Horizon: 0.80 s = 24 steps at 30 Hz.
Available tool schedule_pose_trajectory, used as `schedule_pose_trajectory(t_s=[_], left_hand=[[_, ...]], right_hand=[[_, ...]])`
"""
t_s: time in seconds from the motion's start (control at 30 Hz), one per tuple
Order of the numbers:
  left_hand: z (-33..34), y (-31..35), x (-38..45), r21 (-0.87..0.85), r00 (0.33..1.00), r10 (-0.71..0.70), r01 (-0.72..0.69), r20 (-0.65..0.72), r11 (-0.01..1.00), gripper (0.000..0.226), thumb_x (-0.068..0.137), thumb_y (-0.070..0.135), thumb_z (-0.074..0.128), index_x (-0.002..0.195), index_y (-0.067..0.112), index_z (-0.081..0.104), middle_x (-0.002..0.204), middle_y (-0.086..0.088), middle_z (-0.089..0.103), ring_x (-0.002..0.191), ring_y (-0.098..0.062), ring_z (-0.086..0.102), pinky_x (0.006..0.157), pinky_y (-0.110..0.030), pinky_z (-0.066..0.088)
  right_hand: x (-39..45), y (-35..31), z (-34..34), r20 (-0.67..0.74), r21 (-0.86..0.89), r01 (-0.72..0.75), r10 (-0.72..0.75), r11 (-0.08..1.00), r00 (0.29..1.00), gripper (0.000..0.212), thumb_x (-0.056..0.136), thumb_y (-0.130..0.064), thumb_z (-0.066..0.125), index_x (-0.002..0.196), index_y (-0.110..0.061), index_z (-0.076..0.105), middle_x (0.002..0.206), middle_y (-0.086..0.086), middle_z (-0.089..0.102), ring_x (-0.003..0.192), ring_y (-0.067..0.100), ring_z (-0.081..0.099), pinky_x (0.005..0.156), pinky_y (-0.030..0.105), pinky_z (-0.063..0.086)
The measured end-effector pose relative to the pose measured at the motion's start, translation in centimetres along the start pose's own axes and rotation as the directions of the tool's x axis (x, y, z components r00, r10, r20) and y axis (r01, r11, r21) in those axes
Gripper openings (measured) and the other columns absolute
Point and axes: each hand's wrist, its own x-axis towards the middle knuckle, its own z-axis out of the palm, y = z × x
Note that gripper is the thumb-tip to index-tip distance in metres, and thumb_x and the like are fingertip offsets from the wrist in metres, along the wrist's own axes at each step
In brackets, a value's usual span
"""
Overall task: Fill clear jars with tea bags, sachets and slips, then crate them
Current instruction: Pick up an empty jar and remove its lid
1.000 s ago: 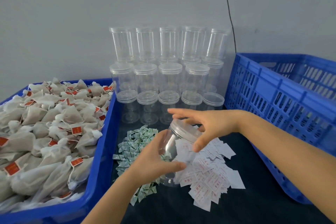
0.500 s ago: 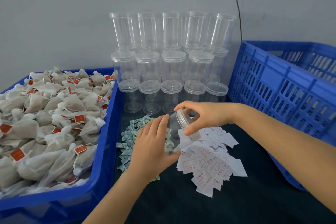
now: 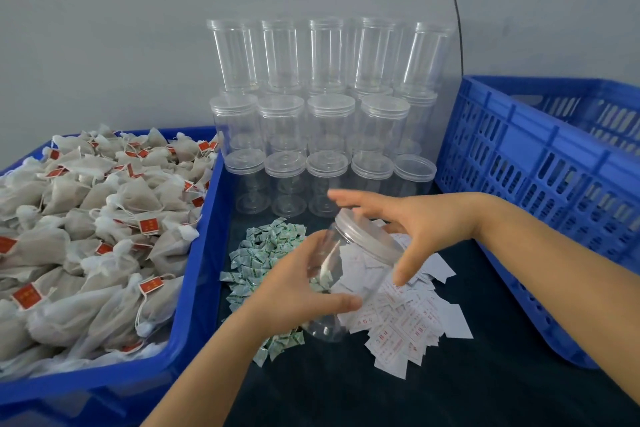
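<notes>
Clear jar (image 3: 341, 274) lay tilted at centre, gripped by left hand (image 3: 294, 291). Right hand (image 3: 412, 229) had spread its fingers off the lid (image 3: 367, 236) at one o'clock; unscrewing continued.

A dark table (image 3: 450, 388) carries stacked jars (image 3: 325, 135) at the back, sachets (image 3: 266, 253) beside slips (image 3: 405, 326), a bin (image 3: 194, 288) left, a crate (image 3: 540, 191) right.

A plain pale grey wall (image 3: 104, 28) stands behind the dark cloth-covered counter (image 3: 450, 392); a thin black cable (image 3: 456, 10) runs down it.
</notes>
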Motion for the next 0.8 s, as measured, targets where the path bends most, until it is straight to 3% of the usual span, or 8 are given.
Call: schedule_pose_trajectory(t_s=[0.07,0.1,0.2,0.27,0.37,0.47,0.67,0.8], left_hand=[[0.8,0.3,-0.1,0.331,0.978,0.087,-0.019,-0.190,0.943,0.095,0.059,0.054,0.081,0.140,0.034,0.034,0.129,0.028,0.046,0.118,0.006,0.044,0.103,-0.025,0.038],[1.1,0.4,-0.2,0.524,0.946,0.181,-0.015,-0.267,0.852,0.100,0.061,0.055,0.079,0.144,0.025,0.032,0.133,0.022,0.042,0.121,0.001,0.041,0.103,-0.026,0.035],[1.7,0.2,0.2,0.840,0.829,0.471,-0.003,-0.301,0.542,0.087,0.063,0.048,0.079,0.133,0.003,0.051,0.130,-0.008,0.057,0.115,-0.027,0.057,0.093,-0.040,0.046],[1.8,0.1,0.3,0.881,0.781,0.549,0.003,-0.298,0.474,0.073,0.074,0.052,0.061,0.126,0.001,0.057,0.124,-0.012,0.062,0.110,-0.031,0.061,0.090,-0.043,0.049],[1.8,-0.1,0.1,0.876,0.827,0.484,0.021,-0.286,0.483,0.078,0.079,0.060,0.039,0.127,0.002,0.057,0.125,-0.012,0.062,0.112,-0.030,0.061,0.092,-0.042,0.049],[1.7,-0.6,0.0,0.859,0.853,0.441,0.015,-0.278,0.512,0.080,0.075,0.060,0.050,0.131,0.004,0.053,0.129,-0.009,0.059,0.115,-0.029,0.059,0.094,-0.041,0.047],[1.4,-0.7,-0.1,0.774,0.903,0.345,-0.022,-0.257,0.633,0.087,0.071,0.062,0.060,0.138,0.008,0.044,0.135,-0.003,0.052,0.123,-0.024,0.050,0.099,-0.033,0.035],[1.1,-1.3,0.2,0.547,0.960,0.182,-0.037,-0.213,0.836,0.104,0.065,0.058,0.074,0.148,0.023,0.023,0.144,0.012,0.034,0.129,0.000,0.023,0.103,-0.019,0.018]], right_hand=[[0.4,-0.2,0.1,-0.104,0.141,-0.119,0.134,0.983,0.986,0.113,0.064,-0.068,0.079,0.143,-0.070,-0.001,0.160,-0.027,0.014,0.147,0.001,0.022,0.109,0.024,0.035],[0.7,-0.3,0.2,-0.171,0.228,-0.178,0.219,0.957,0.961,0.113,0.063,-0.083,0.070,0.149,-0.062,-0.001,0.163,-0.017,0.018,0.146,0.010,0.030,0.106,0.028,0.042],[1.9,-0.2,0.9,-0.218,0.382,-0.316,0.417,0.868,0.883,0.115,0.054,-0.092,0.043,0.154,-0.038,0.028,0.142,0.010,0.052,0.111,0.028,0.067,0.085,0.039,0.061],[2.4,0.2,1.5,-0.176,0.416,-0.336,0.437,0.845,0.882,0.105,0.052,-0.092,0.043,0.137,-0.031,0.048,0.122,0.014,0.062,0.089,0.028,0.075,0.072,0.036,0.062],[2.5,0.9,1.9,-0.190,0.427,-0.278,0.386,0.860,0.903,0.069,0.072,-0.080,0.053,0.115,-0.027,0.061,0.113,0.013,0.066,0.081,0.023,0.074,0.070,0.032,0.061],[2.1,1.2,1.8,-0.218,0.329,-0.211,0.292,0.920,0.931,0.044,0.080,-0.062,0.065,0.119,-0.045,0.055,0.113,-0.002,0.065,0.087,0.014,0.071,0.073,0.025,0.058],[1.4,1.2,1.1,-0.181,0.142,-0.106,0.131,0.984,0.975,0.073,0.071,-0.041,0.079,0.117,-0.077,0.036,0.128,-0.028,0.044,0.115,-0.003,0.054,0.091,0.019,0.047],[0.9,1.1,0.5,-0.158,-0.071,-0.060,0.048,0.996,0.986,0.091,0.075,-0.026,0.082,0.126,-0.080,0.029,0.142,-0.030,0.031,0.134,0.001,0.035,0.106,0.023,0.034]])
